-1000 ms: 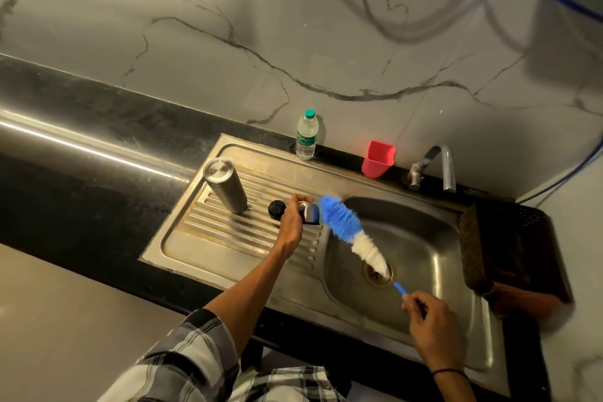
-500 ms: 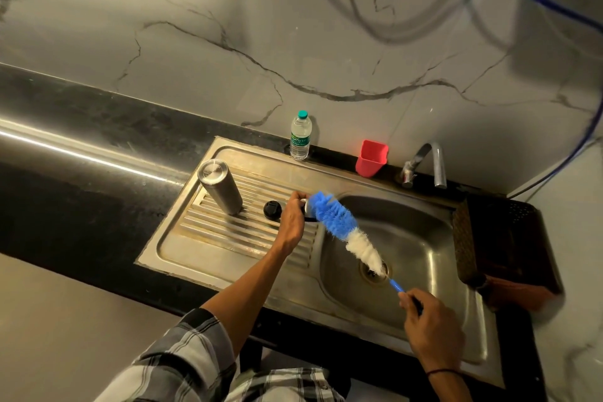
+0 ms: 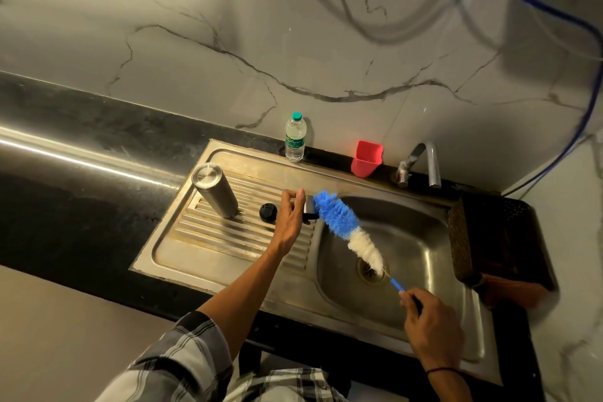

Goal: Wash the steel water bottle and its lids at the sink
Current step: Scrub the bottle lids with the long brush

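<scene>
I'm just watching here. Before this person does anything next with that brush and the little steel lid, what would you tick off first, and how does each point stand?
1. Brush held: ok. The right hand grips the blue handle of the bottle brush.
2. Steel lid held: cannot tell. The left hand is at it with fingers spread; whether they grip it is unclear.
3. Brush meets lid: ok, its blue tip is at the lid.
4. Steel bottle safely parked: ok, upside down on the drainboard.
5. Black lid out of the way: ok, lying beside the hand.
6. Water running from the tap: not ok, no stream visible.
</scene>
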